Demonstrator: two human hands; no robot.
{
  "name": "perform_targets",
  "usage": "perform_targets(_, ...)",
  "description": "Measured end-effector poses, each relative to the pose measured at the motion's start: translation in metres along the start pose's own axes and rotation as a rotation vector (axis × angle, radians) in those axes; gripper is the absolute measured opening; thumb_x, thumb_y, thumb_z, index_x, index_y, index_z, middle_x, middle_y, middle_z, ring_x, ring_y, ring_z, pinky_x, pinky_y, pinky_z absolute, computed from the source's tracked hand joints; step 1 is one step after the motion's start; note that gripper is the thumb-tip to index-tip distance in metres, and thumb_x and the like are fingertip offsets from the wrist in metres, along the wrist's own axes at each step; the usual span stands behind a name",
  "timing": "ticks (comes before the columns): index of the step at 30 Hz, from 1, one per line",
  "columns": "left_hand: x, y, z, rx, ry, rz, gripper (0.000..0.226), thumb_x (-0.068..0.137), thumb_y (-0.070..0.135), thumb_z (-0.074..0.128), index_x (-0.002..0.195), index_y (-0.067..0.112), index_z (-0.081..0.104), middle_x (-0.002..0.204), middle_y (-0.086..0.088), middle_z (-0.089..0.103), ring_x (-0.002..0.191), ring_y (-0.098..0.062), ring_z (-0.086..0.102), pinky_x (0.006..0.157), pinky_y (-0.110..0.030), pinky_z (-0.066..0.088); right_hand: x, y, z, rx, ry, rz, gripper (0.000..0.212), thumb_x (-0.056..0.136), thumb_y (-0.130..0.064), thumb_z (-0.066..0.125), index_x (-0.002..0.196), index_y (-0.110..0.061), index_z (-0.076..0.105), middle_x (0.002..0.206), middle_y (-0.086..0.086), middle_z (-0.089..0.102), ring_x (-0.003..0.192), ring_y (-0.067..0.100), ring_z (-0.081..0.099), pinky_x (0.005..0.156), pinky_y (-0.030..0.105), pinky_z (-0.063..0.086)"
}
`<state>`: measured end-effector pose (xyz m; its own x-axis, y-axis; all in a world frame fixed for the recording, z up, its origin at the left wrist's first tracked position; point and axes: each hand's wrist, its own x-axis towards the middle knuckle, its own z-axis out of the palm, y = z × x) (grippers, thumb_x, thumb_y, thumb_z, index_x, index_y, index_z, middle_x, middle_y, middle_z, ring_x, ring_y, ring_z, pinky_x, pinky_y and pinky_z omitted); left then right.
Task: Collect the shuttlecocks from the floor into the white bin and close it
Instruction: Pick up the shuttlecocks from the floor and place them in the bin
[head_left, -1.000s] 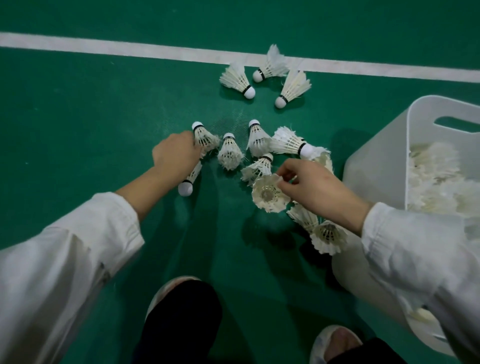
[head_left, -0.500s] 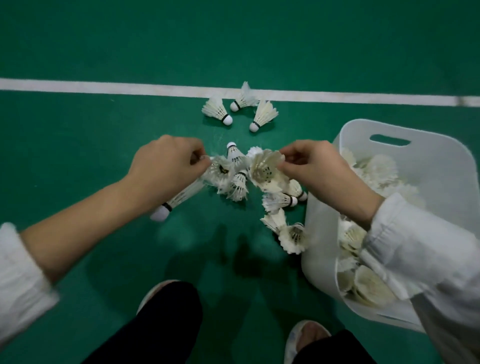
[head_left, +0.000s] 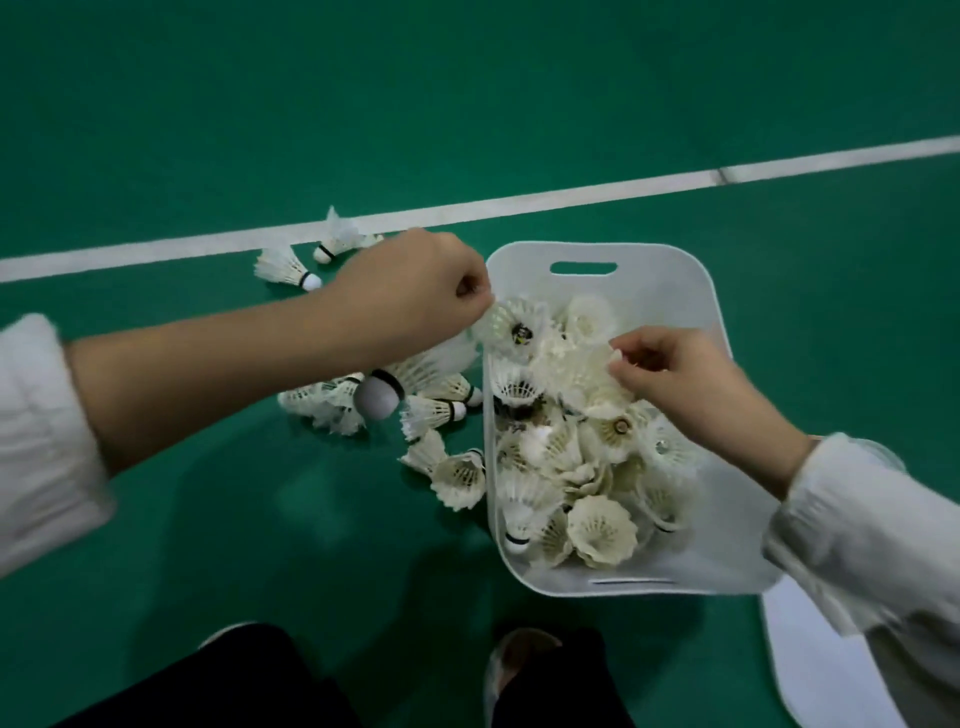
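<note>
Green court floor pretty much everywhere, with one white line running across it at a slant, higher on the right, and a small seam in it toward that end. Down at the bottom edge you get dark trousers and the toe of a light shoe poking out.

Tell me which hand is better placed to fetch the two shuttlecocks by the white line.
Left, probably. The left hand hovers just beside that pair, once it drops its load into the white bin; the right hand sits across the bin.
</note>
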<state>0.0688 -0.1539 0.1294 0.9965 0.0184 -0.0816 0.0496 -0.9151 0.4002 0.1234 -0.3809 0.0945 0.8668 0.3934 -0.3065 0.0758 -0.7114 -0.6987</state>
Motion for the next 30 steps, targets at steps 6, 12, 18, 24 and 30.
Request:
perform_targets(6, 0.025, 0.021, 0.036, -0.146, 0.035, -0.05, 0.014, 0.087, 0.031, 0.055, 0.088, 0.023, 0.066, 0.079, 0.008, 0.063, 0.068, -0.008, 0.054, 0.059, -0.027, 0.039, 0.006, 0.032, 0.026, 0.012, -0.106, -0.077, 0.024, 0.081, -0.008, 0.065, 0.074, -0.028, 0.055, 0.066, -0.01, 0.053, 0.054, 0.002, 0.052, 0.057, 0.015, 0.044)
perform_targets(12, 0.022, 0.028, 0.067, -0.222, 0.017, -0.1, 0.012, 0.087, 0.03, 0.055, 0.088, 0.023, 0.065, 0.082, 0.007, 0.067, 0.054, 0.0, 0.045, 0.049, -0.019, 0.031, -0.008, 0.04, 0.068, -0.44, -0.189, -0.312, 0.019, 0.089, -0.018, 0.054, 0.106, -0.019, 0.061, 0.093, -0.003, 0.067, 0.085, 0.016, 0.062, 0.07, 0.021, 0.043)
perform_targets(18, 0.011, 0.026, 0.077, -0.276, -0.016, -0.117, 0.011, 0.086, 0.03, 0.056, 0.086, 0.024, 0.065, 0.08, 0.008, 0.066, 0.065, -0.003, 0.052, 0.055, -0.021, 0.038, -0.01, 0.045, 0.095, -0.7, -0.255, -0.577, 0.016, 0.071, -0.005, 0.066, 0.086, -0.009, 0.073, 0.087, 0.012, 0.068, 0.088, 0.034, 0.059, 0.07, 0.044, 0.053)
perform_targets(24, 0.01, 0.027, 0.075, -0.371, -0.003, -0.108, 0.009, 0.086, 0.032, 0.058, 0.087, 0.026, 0.065, 0.078, 0.012, 0.065, 0.06, 0.006, 0.051, 0.057, -0.019, 0.04, -0.005, 0.038, 0.033, -0.138, -0.052, -0.141, 0.014, 0.093, -0.024, 0.05, 0.097, -0.022, 0.063, 0.089, -0.004, 0.059, 0.077, 0.013, 0.055, 0.065, 0.021, 0.044)
perform_targets(30, 0.005, 0.047, 0.081, -0.306, -0.035, -0.007, 0.01, 0.088, 0.035, 0.055, 0.089, 0.029, 0.063, 0.087, 0.013, 0.065, 0.076, -0.005, 0.057, 0.071, -0.03, 0.049, -0.006, 0.037, 0.001, 0.501, -0.204, 0.173, 0.037, 0.089, -0.039, 0.052, 0.102, -0.006, 0.062, 0.092, 0.008, 0.057, 0.059, 0.016, 0.058, 0.048, 0.028, 0.046)
